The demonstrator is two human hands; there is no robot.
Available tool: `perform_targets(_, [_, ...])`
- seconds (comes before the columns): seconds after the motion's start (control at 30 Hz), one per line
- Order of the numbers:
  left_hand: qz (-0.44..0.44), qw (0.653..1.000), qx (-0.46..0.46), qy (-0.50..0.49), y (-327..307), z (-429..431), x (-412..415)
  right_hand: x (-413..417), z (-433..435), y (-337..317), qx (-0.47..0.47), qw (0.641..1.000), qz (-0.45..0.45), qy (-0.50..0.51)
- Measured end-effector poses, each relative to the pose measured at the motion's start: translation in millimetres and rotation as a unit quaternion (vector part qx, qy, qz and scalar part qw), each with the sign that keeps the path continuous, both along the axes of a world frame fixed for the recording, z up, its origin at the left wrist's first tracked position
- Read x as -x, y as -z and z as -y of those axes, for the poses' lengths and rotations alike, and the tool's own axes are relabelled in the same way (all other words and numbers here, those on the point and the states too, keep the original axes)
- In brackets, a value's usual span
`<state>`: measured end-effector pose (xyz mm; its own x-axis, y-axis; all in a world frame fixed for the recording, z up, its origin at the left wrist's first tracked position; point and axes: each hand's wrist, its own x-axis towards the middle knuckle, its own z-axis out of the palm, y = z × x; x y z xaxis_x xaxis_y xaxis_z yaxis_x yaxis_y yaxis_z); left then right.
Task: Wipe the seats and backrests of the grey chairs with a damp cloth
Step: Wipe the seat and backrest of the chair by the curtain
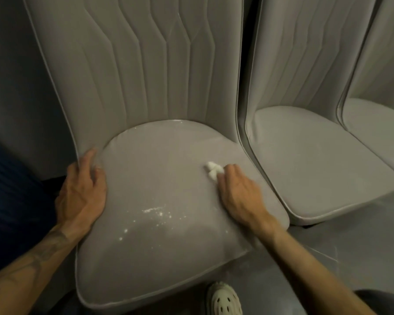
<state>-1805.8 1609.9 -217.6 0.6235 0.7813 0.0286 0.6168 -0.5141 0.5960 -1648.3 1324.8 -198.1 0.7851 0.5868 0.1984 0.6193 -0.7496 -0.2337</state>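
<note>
A grey upholstered chair fills the middle of the view, with a stitched backrest and a rounded seat cushion. White specks are scattered on the seat's middle, and a few more lie at its rear edge. My right hand presses a small white cloth onto the right part of the seat; most of the cloth is hidden under the fingers. My left hand rests on the seat's left edge, fingers curled over it where it meets the backrest.
A second grey chair stands directly to the right, touching the first, and part of a third shows at the far right. A light perforated shoe is on the grey floor below the seat. Dark fabric lies at the left.
</note>
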Motion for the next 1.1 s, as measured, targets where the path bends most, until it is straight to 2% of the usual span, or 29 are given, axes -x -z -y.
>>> perform_targets(0.1, [-0.002,1.0,0.002,0.002,-1.0,0.2,-0.9,21.6,-0.3,2.1,0.031,0.994,-0.003,-0.108])
perform_targets(0.17, [-0.007,1.0,-0.002,0.002,-0.7,-0.3,-1.3,-6.2,12.3,-8.2,0.06,0.995,0.003,-0.082])
perform_targets(0.2, [-0.006,1.0,-0.001,0.001,-0.5,-0.4,-1.5,-22.2,22.3,-12.1,0.067,0.997,-0.003,-0.036])
perform_targets(0.27, [0.0,1.0,-0.003,0.0,0.2,-1.8,-1.6,-32.8,37.4,-14.0,0.045,0.997,-0.002,0.062])
perform_targets(0.3, [0.002,1.0,-0.005,0.0,0.5,-1.6,-1.5,-22.4,37.1,-11.7,0.024,0.997,0.017,0.069])
perform_targets(0.4, [0.003,1.0,-0.004,-0.003,1.4,-2.2,-1.9,36.0,20.2,-0.1,0.01,1.0,0.013,-0.025])
perform_targets(0.47, [0.006,1.0,-0.001,-0.006,0.9,-0.9,-2.3,39.0,24.1,0.2,0.024,0.997,0.011,-0.07])
perform_targets(0.57, [0.004,1.0,0.001,-0.004,0.2,0.2,-1.5,4.4,35.5,-10.7,0.051,0.999,0.014,0.005])
perform_targets(0.63, [0.004,1.0,0.001,-0.002,-0.1,1.2,-1.1,7.6,36.6,-10.8,0.034,0.997,0.033,0.059])
perform_targets(0.7, [0.003,1.0,-0.002,-0.003,-0.2,1.4,-1.4,42.9,22.1,-4.1,0.004,0.999,0.031,0.021])
perform_targets(0.8, [0.0,1.0,0.0,0.0,-0.3,1.2,-2.0,73.6,13.8,2.5,0.014,0.998,0.033,-0.054])
perform_targets(0.87, [0.0,1.0,0.001,0.0,0.3,1.0,-1.3,55.3,27.1,-3.5,0.037,0.998,0.046,-0.029])
perform_targets(0.97, [0.005,1.0,-0.001,-0.003,1.6,0.9,-0.8,39.6,48.1,-7.1,0.036,0.993,0.073,0.09])
perform_targets(1.03, [0.006,1.0,-0.002,-0.006,2.3,0.9,-2.1,63.2,39.0,-1.6,0.014,0.995,0.052,0.083])
perform_targets(1.1, [0.005,1.0,-0.008,-0.007,2.8,-0.2,-2.7,90.9,23.4,3.7,0.012,0.999,0.042,0.032])
